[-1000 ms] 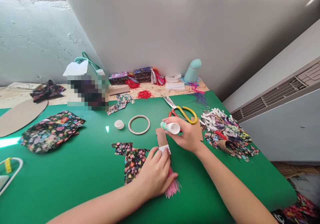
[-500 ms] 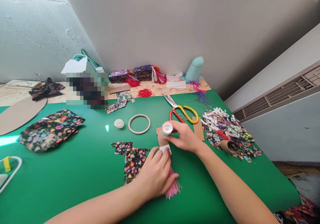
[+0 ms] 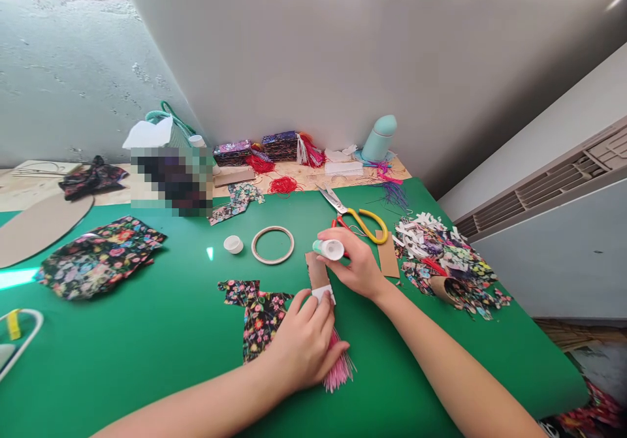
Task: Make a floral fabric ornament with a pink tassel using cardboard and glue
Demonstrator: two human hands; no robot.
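In my right hand [image 3: 353,263] is a glue stick [image 3: 329,249], gripped between thumb and fingers, its white round end tilted to face me. It is above the top end of a brown cardboard strip [image 3: 317,271] on the table. My left hand [image 3: 304,340] lies with fingertips pressing on a small white paper piece [image 3: 322,293] across the strip, thumb spread away. A pink tassel [image 3: 337,373] fans out below that thumb; its top is hidden. Left of the hand lies a black floral fabric piece [image 3: 259,320], partly under my wrist.
Beyond the hands are yellow-handled scissors [image 3: 365,222], a thin ring [image 3: 273,245] and a small white cap [image 3: 234,245]. Scraps [image 3: 445,262] pile up on the right. Floral fabric [image 3: 100,255] lies left. A light-blue bottle [image 3: 379,139] stands at the back.
My right hand has shifted slightly left, and the glue stick has tipped from near upright to lying more sideways. My left hand stays on the white paper piece.
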